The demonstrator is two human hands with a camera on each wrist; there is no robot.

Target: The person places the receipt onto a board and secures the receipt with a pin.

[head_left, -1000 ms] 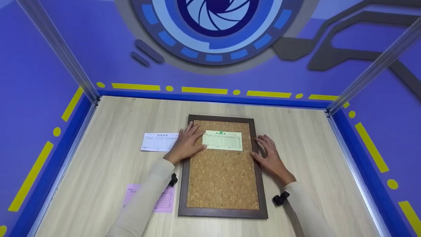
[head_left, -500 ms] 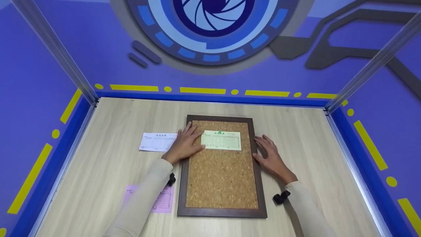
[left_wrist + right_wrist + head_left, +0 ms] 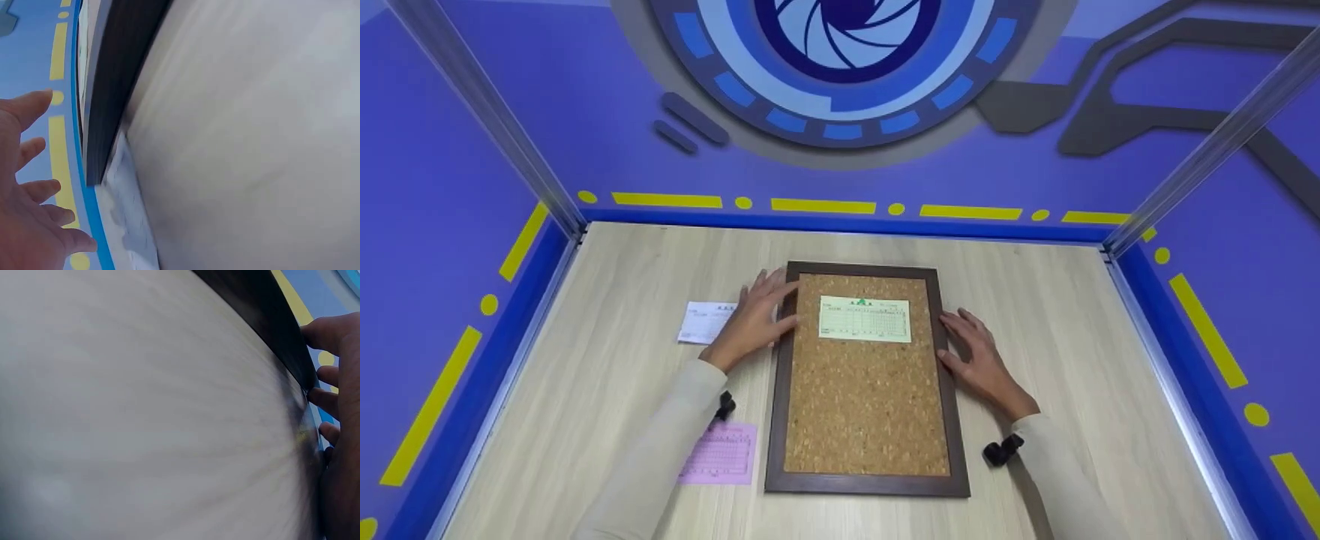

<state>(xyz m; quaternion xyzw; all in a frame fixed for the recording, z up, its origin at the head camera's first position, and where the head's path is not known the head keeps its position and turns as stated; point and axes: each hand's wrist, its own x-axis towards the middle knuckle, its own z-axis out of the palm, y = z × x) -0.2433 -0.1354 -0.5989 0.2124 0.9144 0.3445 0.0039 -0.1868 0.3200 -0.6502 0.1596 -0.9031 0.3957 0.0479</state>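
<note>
Here, hands [image 3: 870, 337] flanking corkboard [image 3: 866, 405] edges

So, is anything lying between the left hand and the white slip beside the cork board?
Nothing visible. The left hand hovers with spread fingers right over the near end of the white slip, beside the cork board; whether it touches the paper cannot be told.

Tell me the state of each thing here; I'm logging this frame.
cork board: flat on the table.
green slip: lying on the cork, no hand on it.
white slip: on the table, partly under the left hand.
pink slip: flat, untouched.
right hand: fingers straight, at the board's frame.
</note>
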